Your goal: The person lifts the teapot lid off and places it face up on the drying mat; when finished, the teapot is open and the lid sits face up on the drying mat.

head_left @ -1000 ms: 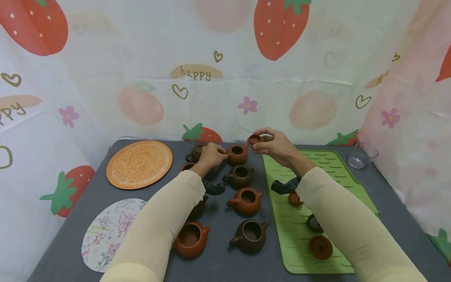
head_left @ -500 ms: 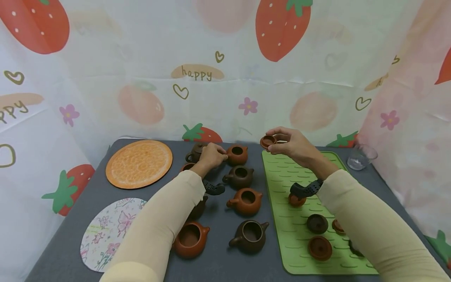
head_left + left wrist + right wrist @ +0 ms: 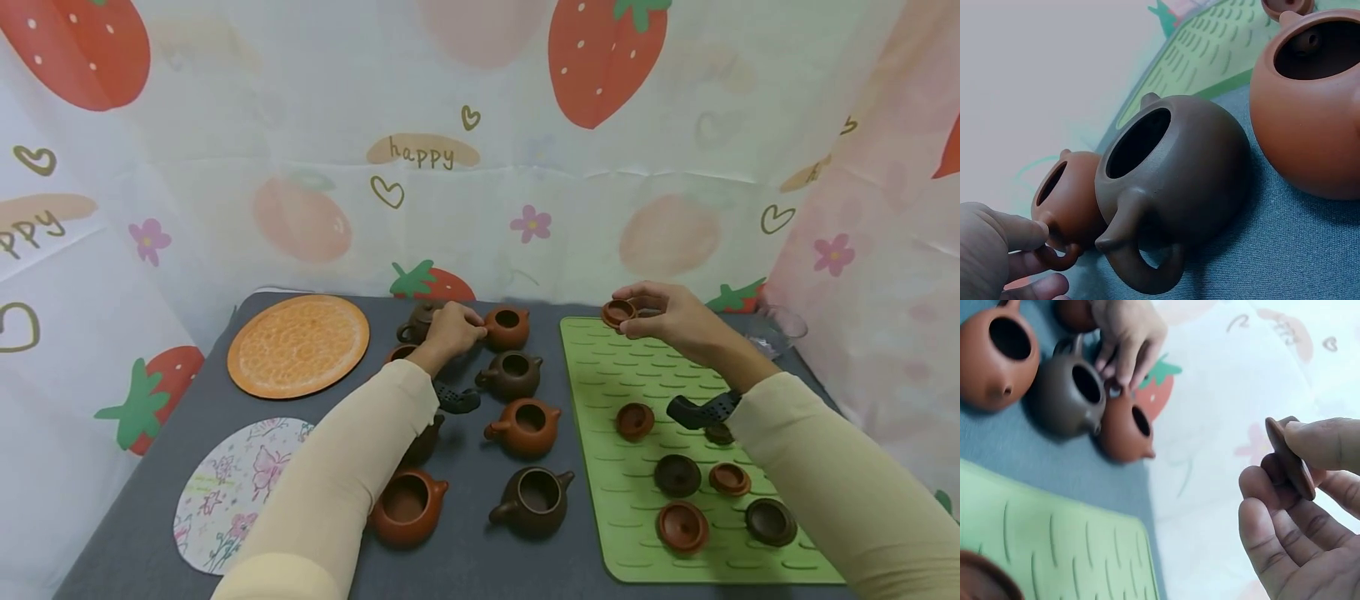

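At the back of the table my left hand [image 3: 450,333] pinches the handle of a small reddish-brown teapot [image 3: 507,327], whose mouth is uncovered. In the left wrist view, thumb and fingers close on that handle [image 3: 1060,257]. My right hand [image 3: 678,321] holds a reddish teapot lid [image 3: 618,313], hollow underside showing, over the far part of the green mat [image 3: 600,358]. Thumb and fingertips pinch the lid in the right wrist view. Next to the gripped pot, nearer me, stands a dark brown teapot [image 3: 1179,162], also without a lid.
An orange teapot [image 3: 527,427] and a dark teapot [image 3: 534,502] continue that row; another orange teapot [image 3: 408,507] is near my left forearm. Several lids [image 3: 682,527] lie on the mat. An orange round mat [image 3: 300,346], a floral round mat [image 3: 225,492] and a glass cup [image 3: 776,329] flank them.
My right hand has moved right with the lid, from beside the reddish-brown teapot to over the green mat. More lids on the mat are uncovered. My left hand stays on the handle.
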Demonstrator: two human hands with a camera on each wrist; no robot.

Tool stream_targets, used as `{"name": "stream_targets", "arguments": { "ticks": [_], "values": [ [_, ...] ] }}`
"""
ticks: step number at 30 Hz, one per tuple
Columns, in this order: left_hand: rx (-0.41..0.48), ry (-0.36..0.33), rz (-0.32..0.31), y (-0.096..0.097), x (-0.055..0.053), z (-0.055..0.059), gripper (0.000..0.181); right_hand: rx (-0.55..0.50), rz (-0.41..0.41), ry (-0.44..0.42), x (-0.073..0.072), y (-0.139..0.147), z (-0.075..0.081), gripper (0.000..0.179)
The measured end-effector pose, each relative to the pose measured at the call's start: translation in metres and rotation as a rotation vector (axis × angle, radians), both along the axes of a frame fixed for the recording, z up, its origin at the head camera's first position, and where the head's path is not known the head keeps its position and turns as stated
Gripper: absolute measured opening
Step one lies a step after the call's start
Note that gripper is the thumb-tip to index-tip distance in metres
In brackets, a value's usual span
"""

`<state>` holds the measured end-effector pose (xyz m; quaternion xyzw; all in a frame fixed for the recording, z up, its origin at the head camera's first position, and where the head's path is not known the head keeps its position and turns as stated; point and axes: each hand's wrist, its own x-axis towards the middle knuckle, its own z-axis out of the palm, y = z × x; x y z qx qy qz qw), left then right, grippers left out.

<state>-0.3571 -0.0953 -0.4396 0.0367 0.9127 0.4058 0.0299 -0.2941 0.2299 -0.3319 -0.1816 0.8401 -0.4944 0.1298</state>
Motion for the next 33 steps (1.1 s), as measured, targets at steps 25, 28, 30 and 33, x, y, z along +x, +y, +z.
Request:
{"name": "stream_targets", "arguments": {
  "ticks": [25, 28, 30, 33],
  "values": [
    [0.016, 0.007, -0.004, -0.002, 0.000, -0.001, 0.016, 0.100, -0.093, -0.156, 0.006, 0.067, -0.043, 0.052],
    [0.020, 0.004, -0.005, -0.002, 0.000, 0.000, 0.016, 0.111, -0.102, -0.167, 0.007, 0.074, -0.048, 0.053],
    [0.018, 0.003, -0.005, -0.002, 0.000, 0.001, 0.016, 0.130, -0.104, -0.172, 0.007, 0.077, -0.052, 0.054],
    [0.018, 0.002, -0.006, -0.001, 0.000, 0.001, 0.016, 0.158, -0.101, -0.175, 0.008, 0.082, -0.057, 0.054]
  ]
}}
